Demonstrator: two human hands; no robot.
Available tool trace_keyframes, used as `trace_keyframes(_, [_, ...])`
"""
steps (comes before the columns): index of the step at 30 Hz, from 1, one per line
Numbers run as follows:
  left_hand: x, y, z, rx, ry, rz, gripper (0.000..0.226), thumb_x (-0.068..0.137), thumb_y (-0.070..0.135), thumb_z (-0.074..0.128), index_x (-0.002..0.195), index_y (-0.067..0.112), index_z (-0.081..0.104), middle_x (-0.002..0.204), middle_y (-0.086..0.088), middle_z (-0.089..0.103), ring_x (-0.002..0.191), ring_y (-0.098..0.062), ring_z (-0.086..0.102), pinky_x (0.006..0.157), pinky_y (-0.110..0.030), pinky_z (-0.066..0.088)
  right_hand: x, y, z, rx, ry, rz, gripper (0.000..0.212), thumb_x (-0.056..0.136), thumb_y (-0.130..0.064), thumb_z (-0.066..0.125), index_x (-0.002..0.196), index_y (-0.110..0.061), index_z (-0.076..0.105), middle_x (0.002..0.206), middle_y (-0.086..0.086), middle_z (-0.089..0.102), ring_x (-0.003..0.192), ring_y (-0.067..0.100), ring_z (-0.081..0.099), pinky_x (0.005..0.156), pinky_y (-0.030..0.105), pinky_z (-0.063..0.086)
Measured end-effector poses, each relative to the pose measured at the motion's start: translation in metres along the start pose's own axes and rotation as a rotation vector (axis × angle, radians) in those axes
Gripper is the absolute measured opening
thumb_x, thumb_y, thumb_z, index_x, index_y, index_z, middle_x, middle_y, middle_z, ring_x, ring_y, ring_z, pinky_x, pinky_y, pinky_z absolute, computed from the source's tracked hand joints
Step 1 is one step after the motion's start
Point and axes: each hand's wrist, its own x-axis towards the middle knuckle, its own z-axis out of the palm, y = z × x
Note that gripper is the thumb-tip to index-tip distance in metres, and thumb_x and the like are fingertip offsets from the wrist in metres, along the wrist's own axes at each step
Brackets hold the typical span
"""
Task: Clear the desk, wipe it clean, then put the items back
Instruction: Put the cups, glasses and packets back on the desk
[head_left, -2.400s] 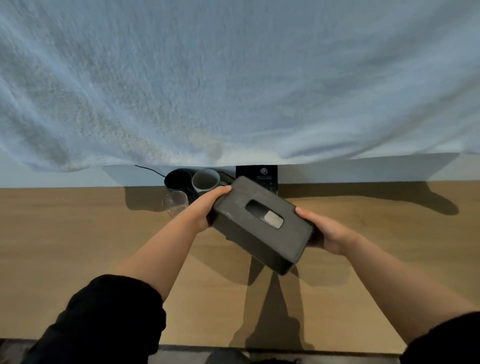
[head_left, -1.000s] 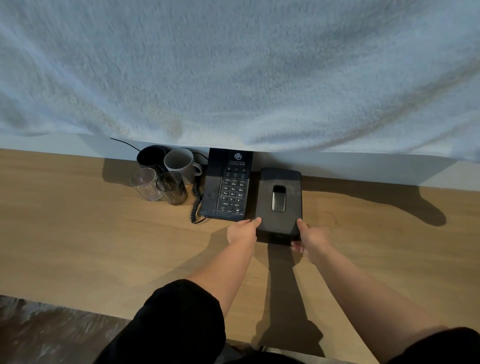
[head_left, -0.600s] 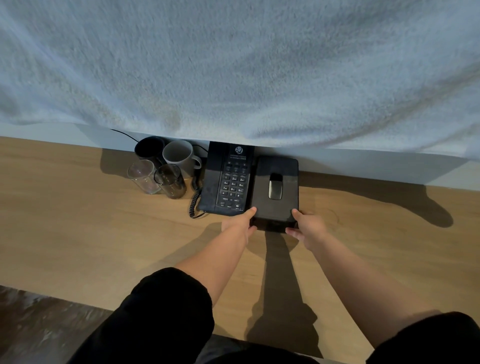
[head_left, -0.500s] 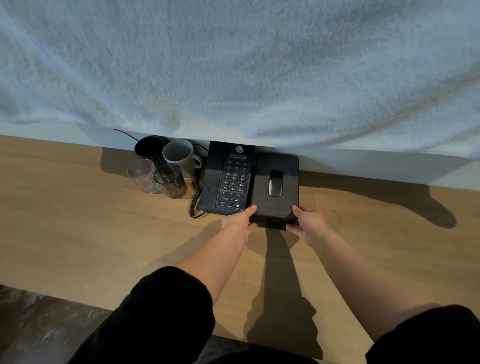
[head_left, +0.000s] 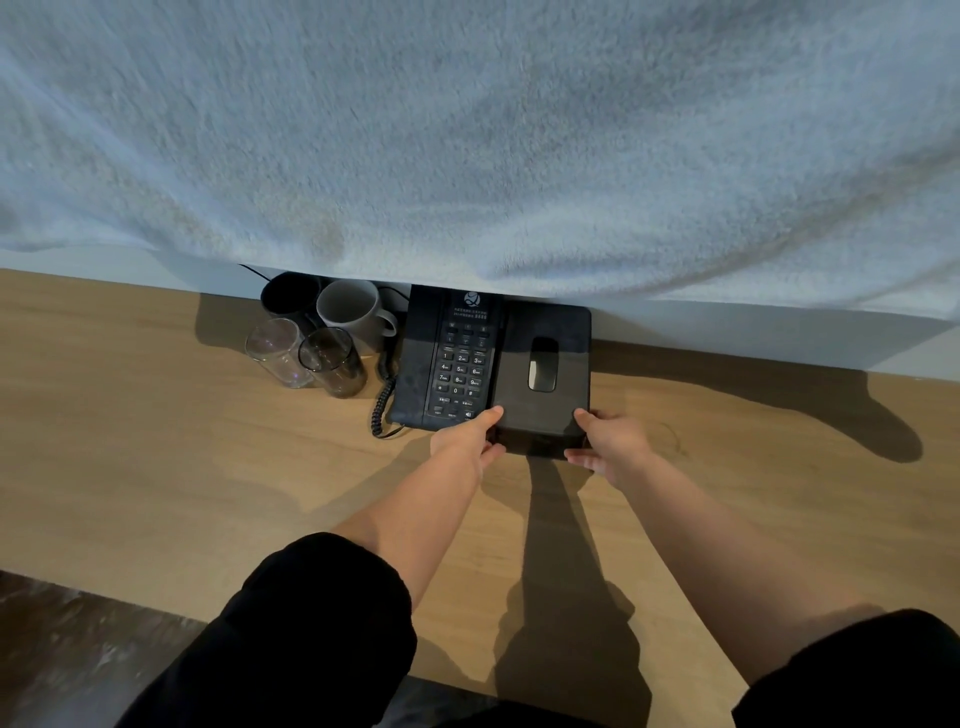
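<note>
Left hand (head_left: 467, 441) and right hand (head_left: 610, 441) grip the tissue box (head_left: 543, 410) by its near corners, fingers (head_left: 494, 451) curled; best nudged flush beside the phone (head_left: 452, 358) on the table (head_left: 208, 467) before letting go.

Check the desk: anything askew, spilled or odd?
Nothing spilled or tipped. The tissue box sits square beside the phone; left hand and right hand grip its near corners. Only oddity: a pale fluffy cloth hangs across the upper view, hem meeting the phone's back edge.

Left hand (head_left: 464, 441), right hand (head_left: 609, 442): thumb-over grip.
</note>
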Motion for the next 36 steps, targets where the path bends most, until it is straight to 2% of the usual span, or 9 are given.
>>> trace_keyframes(2, [-0.004, 0.0, 0.001, 0.067, 0.035, 0.031, 0.035, 0.076, 0.02, 0.084, 0.097, 0.003, 0.061, 0.098, -0.016, 0.069, 0.088, -0.027, 0.07, 0.081, -0.038, 0.061, 0.0, -0.001, 0.001, -0.044, 0.005, -0.014, 0.031, 0.095, -0.019, 0.057, 0.123, -0.006, 0.05, 0.112, 0.018, 0.06, 0.087, 0.032, 0.067, 0.071, 0.035, 0.059])
trace_keyframes(4, [-0.011, 0.001, 0.001, 0.22, 0.084, 0.1, 0.038, 0.078, 0.032, 0.081, 0.095, 0.001, 0.065, 0.088, -0.014, 0.071, 0.078, -0.027, 0.073, 0.077, -0.039, 0.061, -0.001, 0.001, 0.003, -0.273, 0.06, -0.107, 0.036, 0.098, -0.026, 0.053, 0.128, -0.007, 0.05, 0.113, 0.016, 0.062, 0.09, 0.03, 0.067, 0.077, 0.037, 0.058])
trace_keyframes(6, [-0.025, 0.004, -0.005, 0.572, 0.136, 0.305, 0.037, 0.086, 0.042, 0.069, 0.088, 0.006, 0.069, 0.081, -0.009, 0.071, 0.081, -0.028, 0.072, 0.077, -0.038, 0.06, -0.005, 0.002, 0.003, -0.639, 0.141, -0.271, 0.045, 0.098, -0.034, 0.049, 0.137, -0.01, 0.045, 0.124, 0.014, 0.058, 0.101, 0.029, 0.063, 0.083, 0.039, 0.056])
trace_keyframes(8, [-0.041, 0.006, -0.013, 1.003, 0.198, 0.615, 0.037, 0.095, 0.042, 0.055, 0.11, 0.012, 0.07, 0.104, -0.008, 0.071, 0.101, -0.026, 0.067, 0.083, -0.034, 0.054, -0.012, 0.005, 0.001, -0.879, 0.203, -0.427, 0.05, 0.097, -0.039, 0.048, 0.139, -0.013, 0.039, 0.137, 0.013, 0.045, 0.114, 0.031, 0.055, 0.089, 0.043, 0.053])
trace_keyframes(11, [-0.052, 0.01, -0.029, 1.387, 0.13, 0.983, 0.057, 0.102, 0.037, 0.043, 0.154, 0.019, 0.027, 0.158, -0.006, 0.03, 0.145, -0.023, 0.028, 0.117, -0.038, 0.028, -0.024, 0.007, 0.001, -1.103, 0.257, -0.672, 0.061, 0.098, -0.042, 0.043, 0.149, -0.016, 0.023, 0.154, 0.014, 0.024, 0.139, 0.033, 0.029, 0.109, 0.047, 0.036])
trace_keyframes(13, [-0.054, 0.014, -0.039, 1.656, 0.105, 1.096, 0.065, 0.104, 0.041, 0.036, 0.157, 0.024, 0.002, 0.165, -0.004, -0.002, 0.151, -0.023, -0.003, 0.123, -0.043, 0.007, -0.037, 0.003, 0.006, -1.173, 0.27, -0.758, 0.065, 0.099, -0.043, 0.039, 0.153, -0.018, 0.013, 0.16, 0.011, 0.008, 0.146, 0.031, 0.014, 0.116, 0.049, 0.02])
trace_keyframes(15, [-0.056, 0.018, -0.052, 1.816, 0.124, 1.148, 0.068, 0.104, 0.046, 0.031, 0.155, 0.028, -0.01, 0.163, -0.004, -0.015, 0.15, -0.025, -0.016, 0.122, -0.048, 0.0, -0.051, -0.001, 0.015, -1.221, 0.294, -0.811, 0.066, 0.099, -0.043, 0.038, 0.153, -0.02, 0.009, 0.161, 0.009, 0.0, 0.148, 0.029, 0.004, 0.116, 0.053, 0.009])
trace_keyframes(24, [-0.073, 0.055, -0.148, 1.788, 0.278, 1.226, 0.069, 0.102, 0.05, 0.029, 0.154, 0.031, -0.011, 0.162, -0.006, -0.018, 0.148, -0.028, -0.021, 0.117, -0.058, -0.003, -0.124, 0.006, 0.114, -1.303, 0.339, -0.998, 0.07, 0.097, -0.043, 0.043, 0.154, -0.02, 0.009, 0.161, 0.008, -0.006, 0.148, 0.026, -0.007, 0.115, 0.054, -0.005])
trace_keyframes(36, [-0.076, 0.136, -0.434, 1.683, 0.469, 1.227, 0.068, 0.102, 0.049, 0.022, 0.148, 0.033, -0.026, 0.156, -0.003, -0.032, 0.145, -0.027, -0.03, 0.112, -0.056, -0.016, -0.246, 0.048, 0.389, -1.375, 0.271, -1.196, 0.069, 0.098, -0.043, 0.039, 0.153, -0.018, 0.007, 0.161, 0.008, -0.007, 0.148, 0.025, -0.008, 0.115, 0.056, -0.003])
